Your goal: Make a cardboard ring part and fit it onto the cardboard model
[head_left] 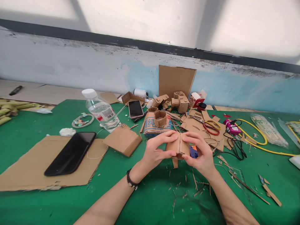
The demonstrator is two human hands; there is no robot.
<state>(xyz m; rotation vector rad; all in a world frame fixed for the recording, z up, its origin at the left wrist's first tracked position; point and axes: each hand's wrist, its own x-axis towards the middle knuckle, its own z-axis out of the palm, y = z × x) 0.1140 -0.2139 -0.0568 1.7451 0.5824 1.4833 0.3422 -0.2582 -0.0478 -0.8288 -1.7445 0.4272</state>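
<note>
Both hands grip a small folded cardboard piece (173, 146) over the green table, with a dark seam running down its middle. My left hand (154, 148) pinches its left side between thumb and fingers, and a beaded bracelet circles that wrist. On the right side, my right hand (202, 154) presses with its thumb low and fingers on top. Just beyond them stands a printed cardboard box (150, 123) carrying a ring-shaped cardboard part (160, 118). A flat cardboard box (123, 139) lies left of my left hand.
A black phone (70, 153) rests on a cardboard sheet (25, 162). A water bottle (102, 111) stands behind. Scissors (211, 126), a purple power strip (232, 127) and a yellow cable (260, 132) are at the right. Cardboard models (180, 101) stand at the back; scraps litter the green cloth (150, 200).
</note>
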